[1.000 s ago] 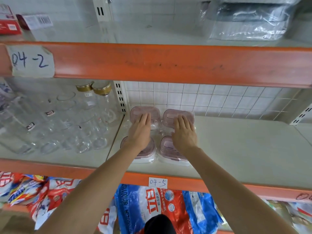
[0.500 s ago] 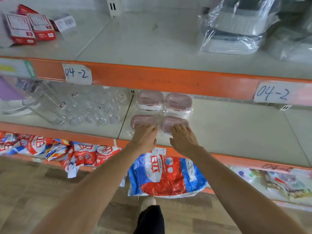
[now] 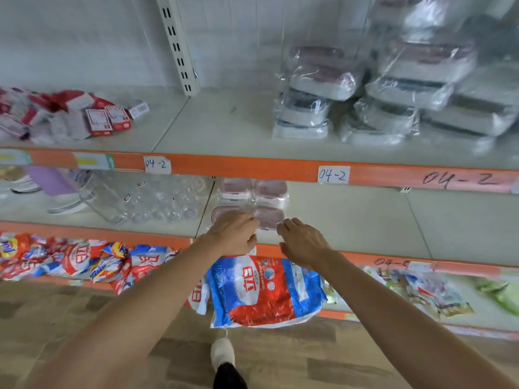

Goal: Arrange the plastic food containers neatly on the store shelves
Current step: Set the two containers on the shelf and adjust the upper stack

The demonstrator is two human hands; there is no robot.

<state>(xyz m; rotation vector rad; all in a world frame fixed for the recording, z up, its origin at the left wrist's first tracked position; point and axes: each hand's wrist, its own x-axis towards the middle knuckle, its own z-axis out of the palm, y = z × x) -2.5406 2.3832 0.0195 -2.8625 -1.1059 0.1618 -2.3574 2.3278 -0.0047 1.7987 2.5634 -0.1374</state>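
Front-left container (image 3: 224, 213) partly behind left hand (image 3: 234, 234); wrapped top-shelf stacks (image 3: 393, 88) blurred.

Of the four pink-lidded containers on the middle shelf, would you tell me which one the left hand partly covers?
The front-left container: the left hand overlaps its near edge. The front-right container and the two behind lie uncovered, with the right hand just short of them.

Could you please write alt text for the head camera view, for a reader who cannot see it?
A person's left hand and right hand hover at four pink-lidded containers grouped on the middle shelf. Wrapped containers are stacked on the shelf above; clear glassware stands to the left.
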